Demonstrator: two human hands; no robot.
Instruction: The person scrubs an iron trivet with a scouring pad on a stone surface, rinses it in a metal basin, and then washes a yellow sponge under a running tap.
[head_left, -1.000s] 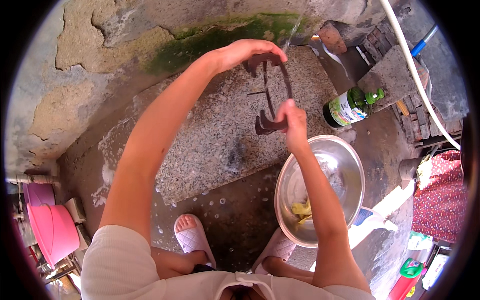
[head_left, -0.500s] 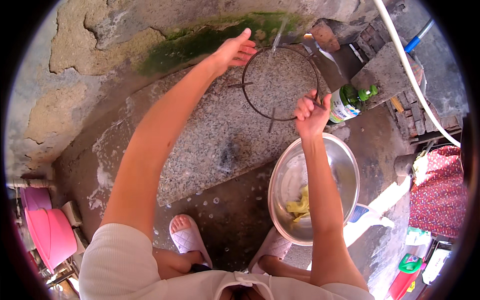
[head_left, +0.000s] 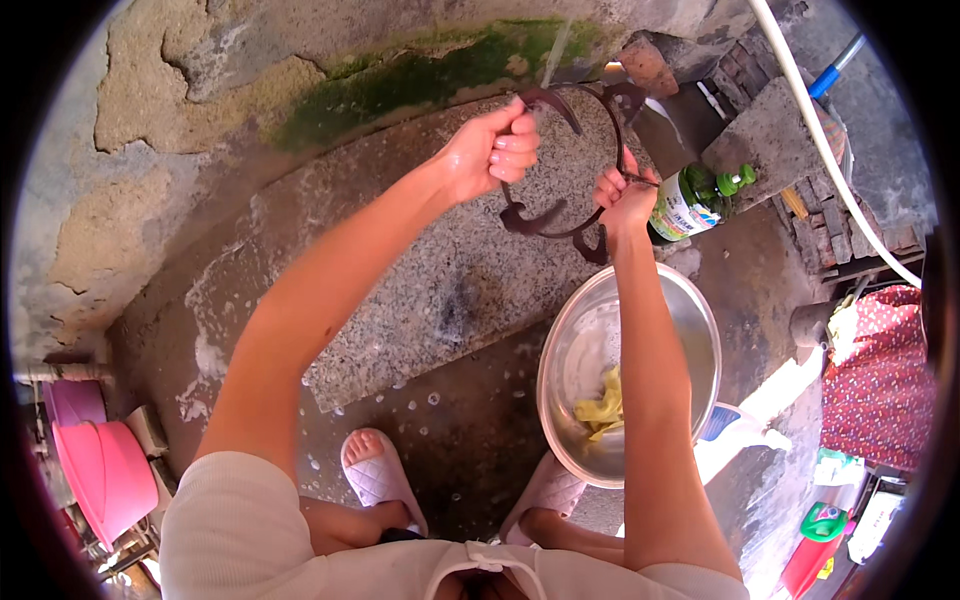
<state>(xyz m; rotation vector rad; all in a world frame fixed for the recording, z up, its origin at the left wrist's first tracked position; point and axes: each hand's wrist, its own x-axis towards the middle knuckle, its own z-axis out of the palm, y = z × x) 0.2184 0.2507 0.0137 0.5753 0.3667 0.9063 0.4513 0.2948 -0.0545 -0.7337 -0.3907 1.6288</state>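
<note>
A dark round metal pot stand (head_left: pixel 561 235), the kind that sits on a gas stove, is held tilted over the stone slab. Several flat curved prongs stick out from its ring. My left hand (head_left: pixel 492 155) is closed around the ring's left side, its fingers curled and wet. On the right side, my right hand (head_left: pixel 625 198) grips the ring beside one prong. A thin stream of water (head_left: pixel 556 50) falls at the stand's far edge. Just right of my right hand stands a green pump bottle (head_left: pixel 688 205).
Under my right forearm sits a metal basin (head_left: pixel 704 340) with a yellow cloth (head_left: pixel 600 405) inside. The wet granite slab (head_left: pixel 400 290) lies against a mossy wall (head_left: pixel 400 95). Bricks (head_left: pixel 740 85) and a white hose (head_left: pixel 800 90) are at right, a pink tub (head_left: pixel 105 475) at left.
My left hand has gone from open fingers beside the ring to closed on it. The pot stand has turned over in my hands, so its broad prongs now face up.
</note>
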